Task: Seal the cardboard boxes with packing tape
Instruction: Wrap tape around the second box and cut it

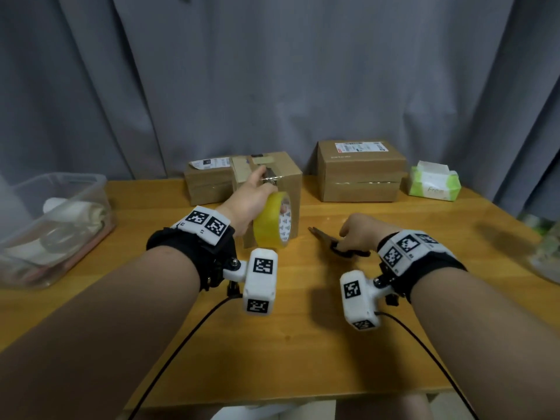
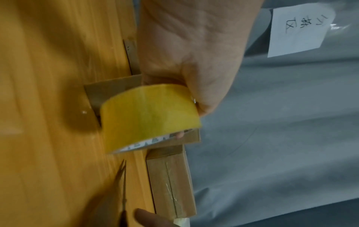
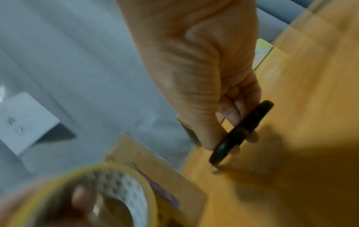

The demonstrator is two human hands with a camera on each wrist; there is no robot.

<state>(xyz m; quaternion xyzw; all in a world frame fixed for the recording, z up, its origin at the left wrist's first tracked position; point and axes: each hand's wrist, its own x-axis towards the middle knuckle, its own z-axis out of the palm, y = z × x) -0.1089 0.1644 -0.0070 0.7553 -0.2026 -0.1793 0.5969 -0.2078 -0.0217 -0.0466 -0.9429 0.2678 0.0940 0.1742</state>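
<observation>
Gripping the yellow roll of packing tape (image 1: 271, 219) against the nearer brown cardboard box (image 1: 274, 172), the left hand (image 1: 253, 197) apparently keeps tape taut while the right hand (image 1: 360, 230) curls around black-handled scissors (image 1: 336, 242) on the wooden table (image 1: 303, 344), presumably to cut.

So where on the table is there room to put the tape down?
The bare wood nearest the person, in front of both hands, on the table is free. There is also a strip between the plastic tub and the near box. The back edge is crowded: boxes, tissue pack.
</observation>
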